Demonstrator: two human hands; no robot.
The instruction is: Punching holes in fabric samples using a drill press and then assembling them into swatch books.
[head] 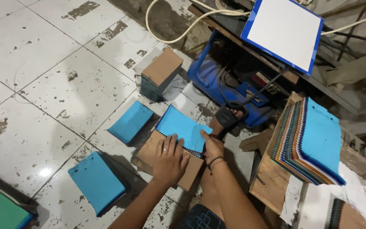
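Note:
My left hand (169, 159), a ring on one finger, lies flat with fingers spread on a brown cardboard-backed stack of fabric swatches (149, 153) on the tiled floor. My right hand (212, 146), with bracelets at the wrist, grips the right edge of the same stack, fingers curled where it meets a blue swatch (181, 126) with a zigzag edge that lies open on top. My foot in a dark sandal (227, 118) rests just beyond.
Blue swatch stacks lie on the floor (131, 121) (97, 181). A brown-topped stack (162, 71) stands farther off. A fanned multicolour swatch pile (312, 144) sits on a cardboard box at right. A blue machine (217, 76), a white blue-edged board (284, 29) and cables lie ahead.

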